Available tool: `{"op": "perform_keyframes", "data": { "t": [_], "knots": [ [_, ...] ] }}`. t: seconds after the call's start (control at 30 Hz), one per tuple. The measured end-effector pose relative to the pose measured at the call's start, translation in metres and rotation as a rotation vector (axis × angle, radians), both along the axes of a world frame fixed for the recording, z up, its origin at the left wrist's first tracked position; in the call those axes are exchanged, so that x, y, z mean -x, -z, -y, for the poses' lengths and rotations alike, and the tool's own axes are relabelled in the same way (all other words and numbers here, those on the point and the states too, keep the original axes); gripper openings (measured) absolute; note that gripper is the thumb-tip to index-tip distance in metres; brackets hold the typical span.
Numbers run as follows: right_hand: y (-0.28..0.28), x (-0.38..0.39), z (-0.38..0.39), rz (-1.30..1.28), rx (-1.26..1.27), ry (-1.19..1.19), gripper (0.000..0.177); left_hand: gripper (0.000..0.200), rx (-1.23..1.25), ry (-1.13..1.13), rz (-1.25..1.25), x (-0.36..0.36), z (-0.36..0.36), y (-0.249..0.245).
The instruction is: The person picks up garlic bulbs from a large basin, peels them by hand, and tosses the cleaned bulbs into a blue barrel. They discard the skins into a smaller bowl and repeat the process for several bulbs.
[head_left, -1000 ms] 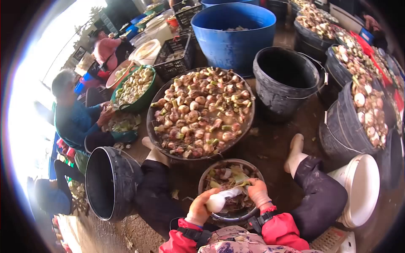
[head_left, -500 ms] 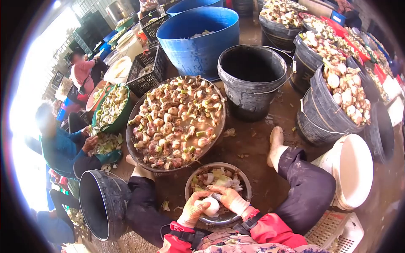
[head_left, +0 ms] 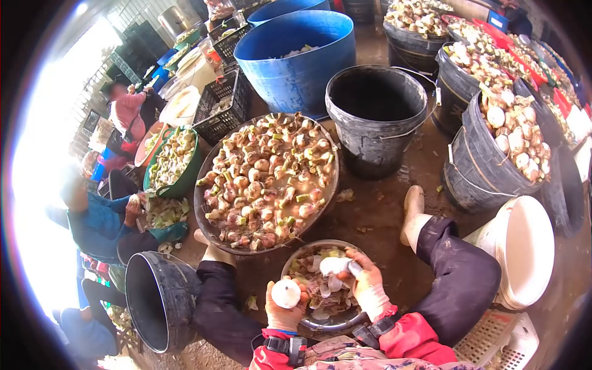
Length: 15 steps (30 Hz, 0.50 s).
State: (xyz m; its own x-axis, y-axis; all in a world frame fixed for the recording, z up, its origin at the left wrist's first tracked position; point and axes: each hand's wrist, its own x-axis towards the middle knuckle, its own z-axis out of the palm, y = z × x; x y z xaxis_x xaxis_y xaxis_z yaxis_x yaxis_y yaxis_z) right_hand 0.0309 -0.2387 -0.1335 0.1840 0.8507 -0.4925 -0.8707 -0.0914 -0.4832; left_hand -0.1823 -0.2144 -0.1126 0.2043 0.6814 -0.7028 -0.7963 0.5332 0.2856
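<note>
My left hand point(head_left: 285, 311) is closed around a peeled white bulb point(head_left: 286, 293), cut face up, just left of a small metal bowl point(head_left: 333, 322) full of peelings. My right hand point(head_left: 368, 285) is over the bowl's right side and pinches a white piece of peel point(head_left: 333, 266). A small dark tool may be in it too, but I cannot tell. The two hands are apart. Both wear pale gloves and red sleeves. My legs in dark trousers lie on either side of the bowl.
A wide pan point(head_left: 197, 209) heaped with unpeeled bulbs sits beyond the bowl. Around it are an empty black bucket point(head_left: 376, 105), a blue tub point(head_left: 296, 61), a tipped black bucket point(head_left: 157, 296), a white bucket point(head_left: 524, 253) and bulb-filled buckets point(head_left: 487, 166). A person in blue point(head_left: 98, 222) works at left.
A second ago both hands were on the bulb, stripping its white skin. Now the left hand holds the bulb away to the left, and the right holds the peel over the bowl.
</note>
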Motion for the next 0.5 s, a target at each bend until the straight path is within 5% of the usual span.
{"op": "perform_keyframes", "data": {
  "t": [0.1,0.17,0.2,0.3,0.4,0.47,0.5],
  "knots": [
    [0.017,-0.006,0.002,0.002,0.093,-0.063,0.025,0.04,-0.119,-0.046,0.268,0.006,-0.005,-0.005],
    [0.039,0.002,0.007,1.039,-0.106,-0.686,0.029,0.043,-0.105,-0.05,0.198,0.008,-0.004,-0.008],
    [0.024,0.013,0.011,1.316,-0.098,-0.693,0.03,0.045,-0.105,-0.008,0.129,0.009,-0.003,-0.007],
    [0.009,0.029,0.0,1.181,-0.395,-0.549,0.026,0.047,-0.07,0.06,-0.027,0.006,0.004,-0.004],
    [0.003,0.045,0.0,1.047,-0.183,-0.773,0.019,0.048,0.038,0.069,-0.276,-0.008,0.016,0.003],
    [0.008,0.038,0.003,1.116,-0.3,-0.73,0.018,0.047,-0.5,0.424,-1.021,-0.006,0.026,0.03],
    [0.003,0.034,0.003,1.053,-0.306,-0.68,0.018,0.042,-0.022,0.153,-0.287,-0.006,0.015,0.023]
  ]
}}
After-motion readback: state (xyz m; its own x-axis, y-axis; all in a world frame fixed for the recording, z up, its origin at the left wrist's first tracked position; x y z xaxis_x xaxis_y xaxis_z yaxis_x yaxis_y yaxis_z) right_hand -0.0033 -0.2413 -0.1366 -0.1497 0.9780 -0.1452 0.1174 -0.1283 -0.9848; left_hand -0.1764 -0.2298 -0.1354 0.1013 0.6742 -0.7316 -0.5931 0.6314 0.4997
